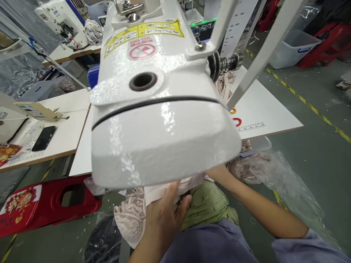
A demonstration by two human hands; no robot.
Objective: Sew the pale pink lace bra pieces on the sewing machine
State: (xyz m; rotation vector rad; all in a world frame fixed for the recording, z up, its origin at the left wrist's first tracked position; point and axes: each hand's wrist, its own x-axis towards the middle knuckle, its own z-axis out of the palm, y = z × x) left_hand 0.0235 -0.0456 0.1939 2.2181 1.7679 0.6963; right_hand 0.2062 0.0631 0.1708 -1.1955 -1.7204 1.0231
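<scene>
A large white sewing machine head [164, 142] fills the middle of the view and hides its needle area. Below its front edge, my left hand [167, 212] is closed on pale pink fabric of a bra [156, 193], thumb and index finger toward the machine. A lacy, pale pink bra cup [130, 221] hangs to the left of that hand. My right hand [216, 172] reaches under the machine's right side; only its wrist end shows, and its fingers are hidden. Green cloth [211, 202] lies over my lap between the arms.
The white machine table [263, 106] carries a ruler strip and pale fabric strips. At left are a red stool [52, 204], a black phone [44, 138] on another table and a black bag [104, 241]. Plastic-wrapped fabric pieces [249, 168] sit at right below the table edge.
</scene>
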